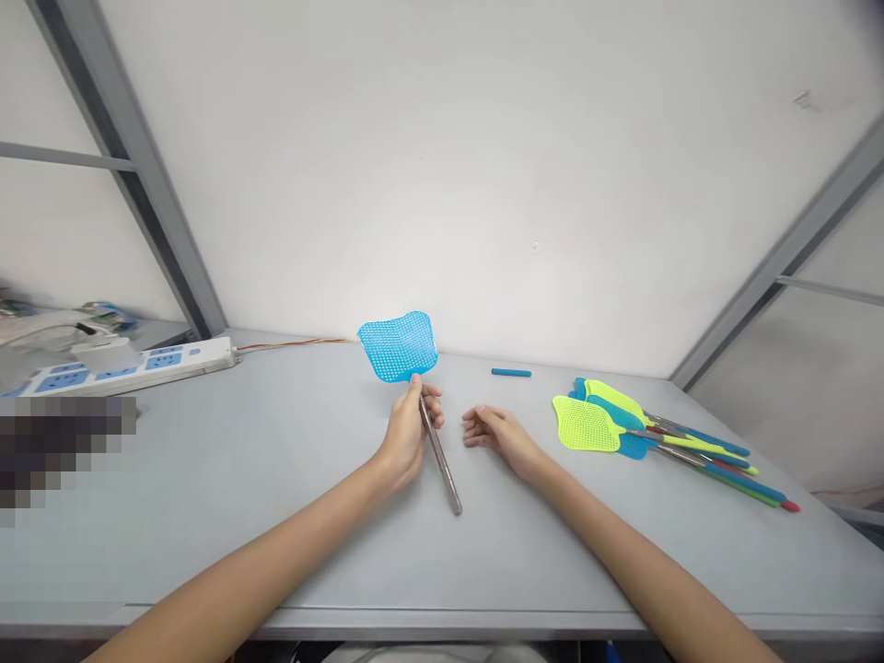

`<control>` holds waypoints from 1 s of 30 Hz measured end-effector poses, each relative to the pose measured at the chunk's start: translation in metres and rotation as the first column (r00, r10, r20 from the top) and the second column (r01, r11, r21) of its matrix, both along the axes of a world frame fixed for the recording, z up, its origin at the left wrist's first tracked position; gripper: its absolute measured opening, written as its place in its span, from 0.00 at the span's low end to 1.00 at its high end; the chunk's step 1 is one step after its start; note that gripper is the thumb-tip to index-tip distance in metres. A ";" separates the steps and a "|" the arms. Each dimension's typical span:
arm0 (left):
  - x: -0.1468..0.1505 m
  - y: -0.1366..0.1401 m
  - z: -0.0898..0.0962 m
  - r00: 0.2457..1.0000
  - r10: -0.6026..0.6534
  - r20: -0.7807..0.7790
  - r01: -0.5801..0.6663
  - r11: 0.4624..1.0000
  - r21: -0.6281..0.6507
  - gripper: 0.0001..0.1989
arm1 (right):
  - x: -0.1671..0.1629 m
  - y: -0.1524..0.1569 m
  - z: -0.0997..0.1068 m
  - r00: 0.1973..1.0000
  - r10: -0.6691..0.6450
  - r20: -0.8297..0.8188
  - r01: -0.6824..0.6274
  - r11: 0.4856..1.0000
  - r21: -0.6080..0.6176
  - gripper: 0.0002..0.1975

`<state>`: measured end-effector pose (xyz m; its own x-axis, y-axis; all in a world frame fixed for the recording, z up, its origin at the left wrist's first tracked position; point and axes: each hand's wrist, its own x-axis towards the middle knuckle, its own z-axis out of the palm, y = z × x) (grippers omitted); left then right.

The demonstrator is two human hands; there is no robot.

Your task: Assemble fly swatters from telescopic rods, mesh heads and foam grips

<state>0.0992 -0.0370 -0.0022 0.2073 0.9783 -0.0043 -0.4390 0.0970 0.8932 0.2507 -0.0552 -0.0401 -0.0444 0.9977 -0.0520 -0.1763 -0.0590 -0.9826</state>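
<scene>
My left hand (409,433) is closed around the neck of a blue fly swatter (399,346), whose perforated head points up and away from me. From that hand the swatter's bare metal rod slants down to the right. To its right, my right hand (498,436) is held just above the table with its fingers loosely curled and apart, and nothing shows in it. Behind the right hand, near the wall, lies a short blue tube (511,373). A pile of fly swatters (587,425), yellow-green and blue, rests farther right, their handles pointing right.
The grey table (276,534) runs up to a white wall (483,184). A white power strip (162,364) with blue sockets lies at the left, a thin cable (296,344) trailing from it. Grey metal frame posts (148,184) stand at both sides. A pixelated patch covers the left edge.
</scene>
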 end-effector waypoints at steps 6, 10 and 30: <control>-0.011 -0.003 0.010 0.999 -0.020 0.036 0.024 0.994 -0.106 0.15 | 0.037 0.039 -0.007 0.971 -0.218 0.097 0.217 0.976 0.026 0.09; -0.015 -0.002 0.014 0.993 -0.019 0.114 0.036 0.987 -0.157 0.13 | 0.064 0.068 -0.001 0.931 -0.291 0.220 0.316 0.945 -0.088 0.13; -0.021 0.001 0.031 0.955 0.017 0.295 0.005 0.997 -0.073 0.07 | 0.028 0.004 0.011 0.999 0.020 -0.040 -0.031 0.951 -0.309 0.07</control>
